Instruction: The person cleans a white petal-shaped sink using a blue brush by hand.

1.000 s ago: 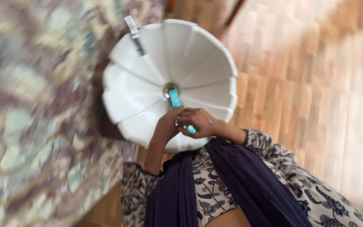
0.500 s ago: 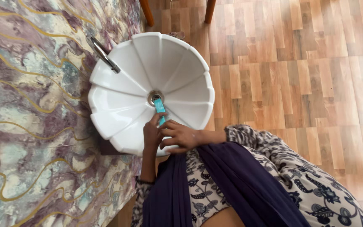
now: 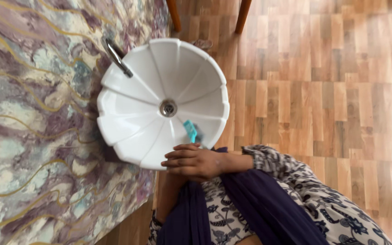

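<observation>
My right hand (image 3: 192,161) lies over the near rim of a white fluted basin (image 3: 128,97), fingers close together. A small flat teal object (image 3: 190,130) pokes out from beyond its fingers and points into the bowl toward the metal drain (image 3: 168,108). The right hand seems to grip the object's lower end, which is hidden. My left hand is covered by the right hand; only its forearm (image 3: 168,190) shows below, so its grip cannot be seen.
A metal tap (image 3: 118,58) sticks out over the basin's far left rim. A purple and gold marbled wall (image 3: 32,118) fills the left. Wood-plank floor (image 3: 323,90) spreads to the right, with two wooden legs (image 3: 174,13) at the top. A dark scarf (image 3: 268,208) hangs down my front.
The teal object has drawn back from the drain toward the near right of the bowl. My right hand has slid over my left hand and covers it. The view has steadied.
</observation>
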